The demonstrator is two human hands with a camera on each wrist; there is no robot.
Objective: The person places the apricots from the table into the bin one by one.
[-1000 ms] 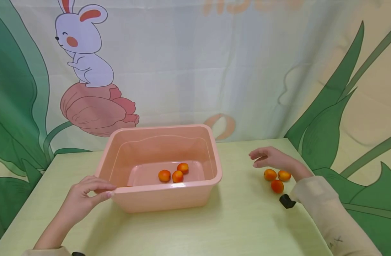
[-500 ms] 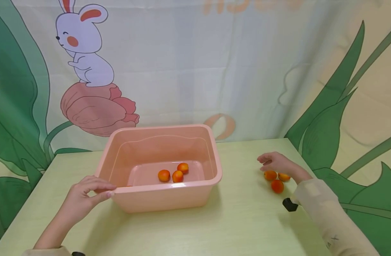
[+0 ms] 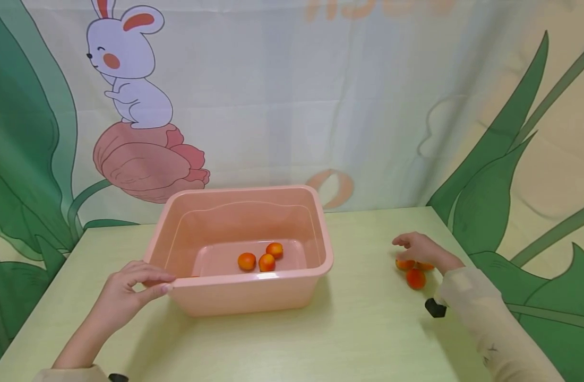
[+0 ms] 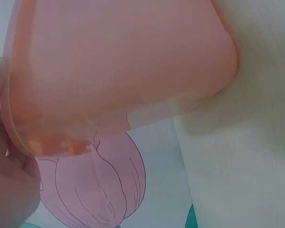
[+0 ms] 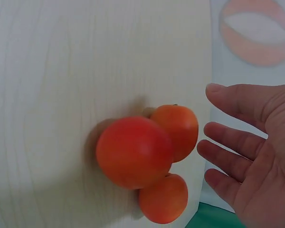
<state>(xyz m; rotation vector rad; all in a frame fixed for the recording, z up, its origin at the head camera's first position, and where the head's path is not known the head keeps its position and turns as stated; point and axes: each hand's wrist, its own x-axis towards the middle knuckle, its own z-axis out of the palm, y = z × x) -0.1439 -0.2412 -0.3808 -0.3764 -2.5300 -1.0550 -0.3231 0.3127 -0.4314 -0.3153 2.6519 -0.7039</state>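
Note:
My left hand (image 3: 127, 292) pinches the rim of a pink plastic basin (image 3: 244, 294) at its near left corner, thumb outside. In the left wrist view the basin wall (image 4: 133, 52) fills the upper part. Several orange-red tomatoes (image 3: 247, 261) lie on the basin's floor; a sliver of orange shows behind the near rim. At the right, my right hand (image 3: 423, 249) hovers over three more tomatoes (image 3: 416, 279) grouped on the table, partly hiding two. In the right wrist view its loosely bent fingers are apart from the nearest red tomato (image 5: 133, 152) and hold nothing.
The pale yellow-green table (image 3: 359, 329) runs back to a printed cloth (image 3: 254, 106) with a rabbit and leaves. The basin stands near the table's back edge. A black piece (image 3: 435, 307) hangs at my right cuff.
My right hand has moved right and slightly down, from left of the three tomatoes to over them. My left hand stays on the basin's rim; the view has shifted slightly.

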